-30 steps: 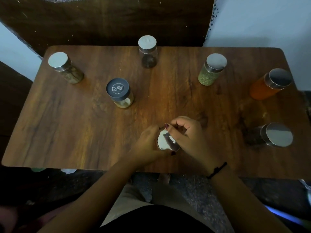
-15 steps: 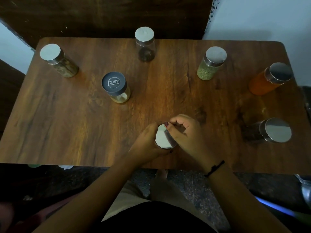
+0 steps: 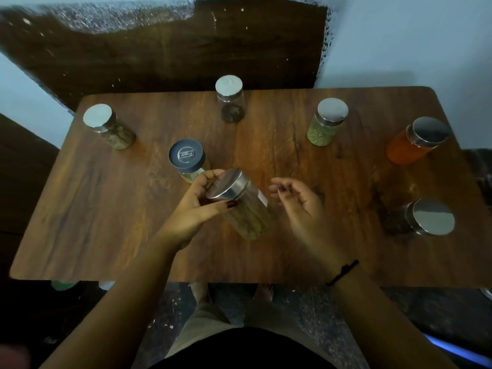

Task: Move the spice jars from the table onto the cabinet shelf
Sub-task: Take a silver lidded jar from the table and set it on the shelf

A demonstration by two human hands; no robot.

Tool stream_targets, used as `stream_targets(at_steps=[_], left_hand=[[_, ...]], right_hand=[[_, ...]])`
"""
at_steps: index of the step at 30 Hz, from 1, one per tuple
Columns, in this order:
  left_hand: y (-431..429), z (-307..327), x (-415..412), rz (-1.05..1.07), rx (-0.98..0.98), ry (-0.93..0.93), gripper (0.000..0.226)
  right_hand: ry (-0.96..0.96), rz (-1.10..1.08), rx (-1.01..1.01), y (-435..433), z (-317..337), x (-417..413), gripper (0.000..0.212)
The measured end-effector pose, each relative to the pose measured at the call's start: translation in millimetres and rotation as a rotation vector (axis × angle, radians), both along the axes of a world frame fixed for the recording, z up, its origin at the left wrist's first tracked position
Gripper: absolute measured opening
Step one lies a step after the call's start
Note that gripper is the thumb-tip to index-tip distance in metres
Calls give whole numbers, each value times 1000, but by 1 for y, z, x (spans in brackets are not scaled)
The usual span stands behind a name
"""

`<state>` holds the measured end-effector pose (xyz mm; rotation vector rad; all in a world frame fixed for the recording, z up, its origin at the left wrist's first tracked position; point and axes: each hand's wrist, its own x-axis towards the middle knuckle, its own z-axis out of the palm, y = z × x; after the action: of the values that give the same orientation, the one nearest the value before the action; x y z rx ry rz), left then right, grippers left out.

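Note:
My left hand (image 3: 194, 209) grips a glass spice jar (image 3: 245, 209) with a steel lid by its neck and holds it tilted above the wooden table (image 3: 106, 222). Just right of that jar, my right hand (image 3: 300, 206) hovers with loosely curled fingers and holds nothing. Several other jars stand on the table: a brown one (image 3: 111, 127) at far left, a grey-lidded one (image 3: 187, 159), a dark one (image 3: 230, 99) at the back, a green one (image 3: 326, 122), an orange one (image 3: 418, 141) and a dark one (image 3: 423, 218) at right.
A dark wooden panel (image 3: 186, 49) stands behind the table against a pale wall. A dark piece of furniture (image 3: 18, 169) is at the left edge. My legs and the speckled floor (image 3: 314, 315) show below the table's near edge.
My left hand has lifted the jar off the table and tilted it. My right hand has let go of the lid and moved off to the right. The camera has tipped up.

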<state>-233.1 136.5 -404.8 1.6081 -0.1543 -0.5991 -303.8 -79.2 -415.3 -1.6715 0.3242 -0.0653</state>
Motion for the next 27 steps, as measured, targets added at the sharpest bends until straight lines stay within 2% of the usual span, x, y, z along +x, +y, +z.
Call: stream_targets(at_steps=[1, 3, 6, 8, 10, 12, 17, 20, 24, 27], left_hand=[[1, 6, 3, 1, -10, -10, 69], [2, 17, 7, 10, -17, -32, 69], [-3, 32, 13, 56, -8, -68, 72], [-7, 44, 16, 81, 1, -93, 70], [-10, 55, 18, 93, 8, -116, 65], [-12, 66, 20, 89, 17, -147, 64], [-11, 92, 23, 116, 3, -200, 70], [-14, 105, 23, 192, -62, -131, 78], [-21, 110, 20, 344, -123, -54, 52], [-26, 108, 15, 331, -181, -22, 47]], right_hand=[[16, 22, 42, 1, 4, 0, 22], [26, 98, 56, 4, 12, 0, 40], [-7, 184, -20, 11, 20, 0, 76], [-63, 196, -104, 17, 26, 0, 85], [-130, 183, -200, 23, 33, 1, 87], [-162, 160, -213, 26, 39, 3, 88], [-166, 128, 30, 26, 54, 9, 85], [-171, 103, 166, 26, 73, 16, 75], [-183, 161, 334, 31, 96, 26, 63], [-180, 179, 441, 36, 103, 29, 66]])
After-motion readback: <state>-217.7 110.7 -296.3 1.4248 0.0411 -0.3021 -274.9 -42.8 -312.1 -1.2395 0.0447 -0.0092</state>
